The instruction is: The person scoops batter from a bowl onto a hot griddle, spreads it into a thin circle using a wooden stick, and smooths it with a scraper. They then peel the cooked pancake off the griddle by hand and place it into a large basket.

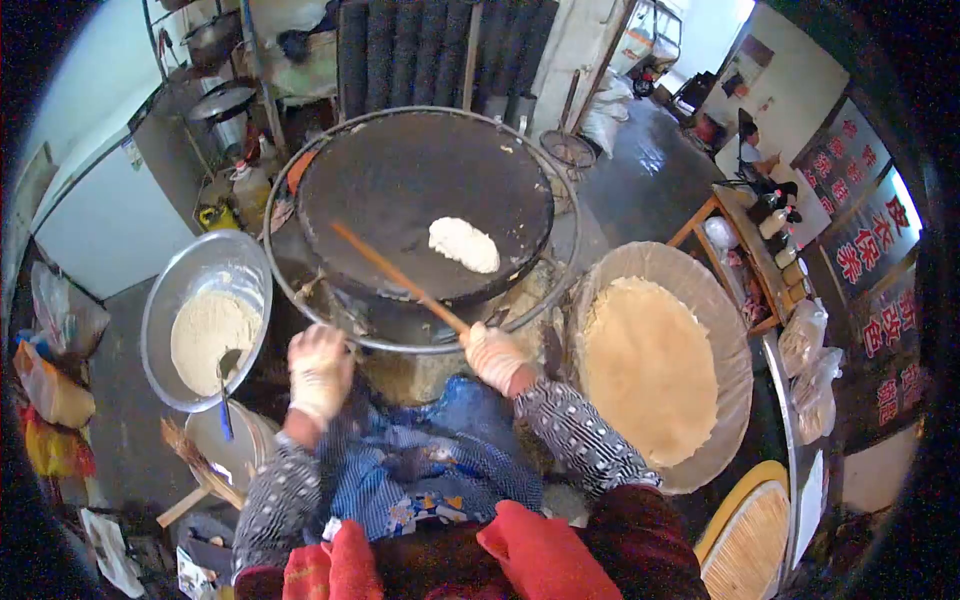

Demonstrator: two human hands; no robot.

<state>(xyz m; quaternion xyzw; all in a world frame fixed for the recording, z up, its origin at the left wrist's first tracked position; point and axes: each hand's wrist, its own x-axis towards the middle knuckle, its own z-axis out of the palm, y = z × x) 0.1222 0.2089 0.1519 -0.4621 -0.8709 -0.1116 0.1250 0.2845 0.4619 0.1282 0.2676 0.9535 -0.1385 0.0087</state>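
My right hand [493, 357], in a whitish glove, grips the near end of a long wooden stick [395, 272]. The stick slants up and left over the near edge of a large round dark griddle [400, 180]. A pale oval lump of dough or thick batter [463, 245] lies on the griddle, right of the stick. My left hand [320, 372], also gloved and slightly blurred, is just outside the griddle's metal ring [400, 347]. Its fingers look loosely spread, and I see nothing in them.
Left, a metal basin [258, 285] holds pale flour-like powder; a ladle [228, 380] leans at its rim. Right, a wide cloth-lined basket [735, 385] holds thin tan flatbreads. A wooden shelf [740, 225] carries bottles. A person [752, 150] sits far back right.
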